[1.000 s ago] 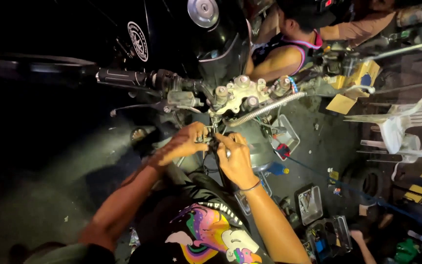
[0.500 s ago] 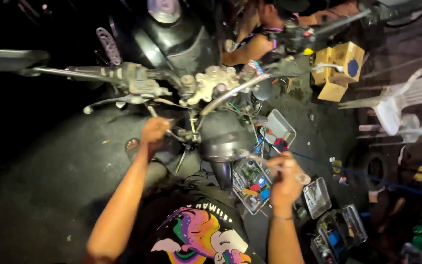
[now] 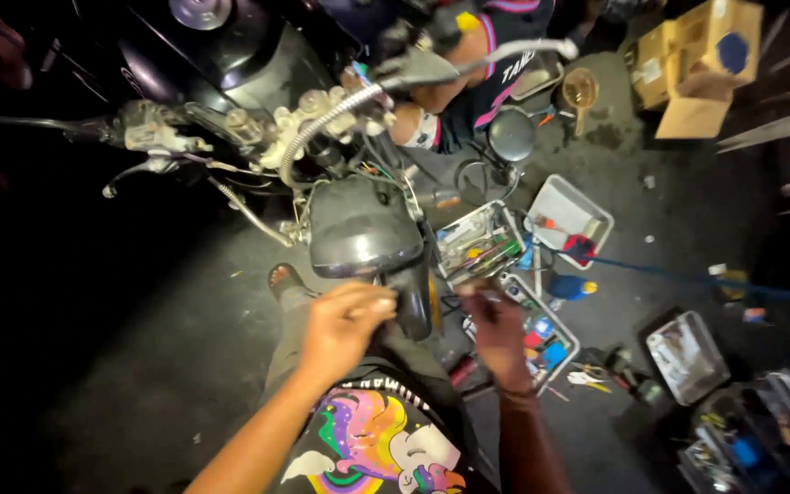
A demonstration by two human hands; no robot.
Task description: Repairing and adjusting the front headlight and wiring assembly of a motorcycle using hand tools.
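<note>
Two hands work apart: the left hand (image 3: pixel 345 322) grasps the black front mudguard (image 3: pixel 411 297); right hand (image 3: pixel 496 329), grip unclear, hovers over the parts tray (image 3: pixel 549 329). Steady the mudguard while picking carefully.

Only packaging we spot is a tan cardboard box (image 3: pixel 701 69) at the upper right of the frame, flaps open, with a round blue label (image 3: pixel 731 52) on top.
</note>
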